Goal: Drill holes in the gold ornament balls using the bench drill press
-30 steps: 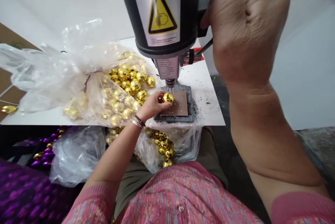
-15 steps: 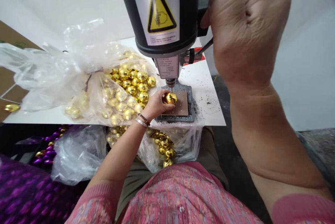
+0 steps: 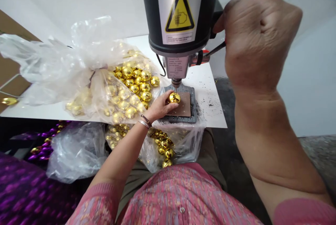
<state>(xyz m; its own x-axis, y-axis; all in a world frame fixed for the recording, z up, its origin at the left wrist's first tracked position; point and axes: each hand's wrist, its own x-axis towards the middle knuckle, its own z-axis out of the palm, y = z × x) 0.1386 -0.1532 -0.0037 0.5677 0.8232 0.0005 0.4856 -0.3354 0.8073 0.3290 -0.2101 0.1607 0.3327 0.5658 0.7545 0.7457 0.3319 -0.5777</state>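
My left hand (image 3: 161, 106) pinches a shiny gold mirror-faceted ball (image 3: 174, 98) between thumb and fingers, over a brown board (image 3: 185, 107) on the drill press base (image 3: 193, 113). Right above the ball is the thin drill bit (image 3: 176, 89); whether its tip has entered the ball I cannot tell. The black drill press (image 3: 181, 14) carries a yellow hand-warning label. Raised at the right, my right hand (image 3: 262, 39) is closed at the end of the press's feed lever (image 3: 216, 49); the grip itself is mostly hidden by the fist.
A clear plastic bag (image 3: 89, 56) with many gold balls (image 3: 145, 86) lies on the white table (image 3: 42, 113) at left. Dark shavings (image 3: 208, 104) litter its right side. More gold balls (image 3: 165, 144) sit in plastic over my lap. Purple balls (image 3: 46, 141) are lower left.
The view has shifted, so the press and right hand appear further right and lower. My left hand still holds the gold ball under the bit, and my right hand keeps its grip.
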